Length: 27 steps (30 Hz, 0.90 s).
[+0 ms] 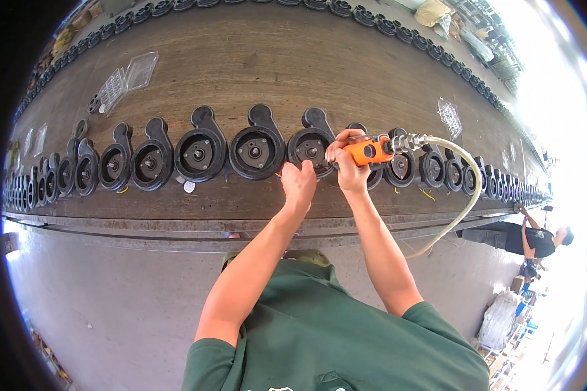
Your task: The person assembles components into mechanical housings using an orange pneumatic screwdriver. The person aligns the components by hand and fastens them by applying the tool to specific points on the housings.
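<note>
My right hand [349,166] is wrapped around an orange air tool [366,152], whose dark tip points left toward a black round housing [314,124]. From the tool's metal coupling [407,142] a pale air hose [477,186] curves down to the right. My left hand [299,184] is closed at the near rim of that same housing, with its fingertips partly hidden. The housing has a round open face with a centre shaft, and a rounded arm at its far side. Where exactly the tool tip touches cannot be made out.
Similar black housings [257,144] line the near side of the brown worktable [241,58], with another row at its far edge. Clear plastic trays [141,70] lie on it. A metal rail [143,239] runs along the front. Another person [535,240] stands far right.
</note>
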Available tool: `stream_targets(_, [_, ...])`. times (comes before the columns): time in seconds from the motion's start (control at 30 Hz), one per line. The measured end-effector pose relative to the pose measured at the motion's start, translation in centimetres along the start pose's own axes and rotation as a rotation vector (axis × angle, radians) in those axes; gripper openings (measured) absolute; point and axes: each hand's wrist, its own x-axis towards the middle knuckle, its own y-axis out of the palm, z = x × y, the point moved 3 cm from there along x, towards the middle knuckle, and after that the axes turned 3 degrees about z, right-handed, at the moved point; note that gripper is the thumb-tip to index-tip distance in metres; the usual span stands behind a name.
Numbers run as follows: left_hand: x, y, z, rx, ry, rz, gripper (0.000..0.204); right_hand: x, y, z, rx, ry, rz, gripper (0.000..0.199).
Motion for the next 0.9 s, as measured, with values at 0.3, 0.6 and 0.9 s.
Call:
stream_targets(0.3, [-2.3, -0.2, -2.5, 0.004, -0.003, -0.034, 0.042, -0.1, -0.4, -1.0, -0.109, 0.036, 0.11, 0.021])
stream_targets(0.6, [-3.2, 0.3, -3.6, -0.196, -0.004, -0.049, 0.038, 0.1, -0.3, -1.7, 0.042, -0.014, 0.007, 0.02])
stream_targets(0.9, [-2.4, 0.1, -3.7, -0.324, -0.05, 0.173, 0.024, 0.9, 0.7, 0.5, -0.027, -0.041, -0.053, 0.022])
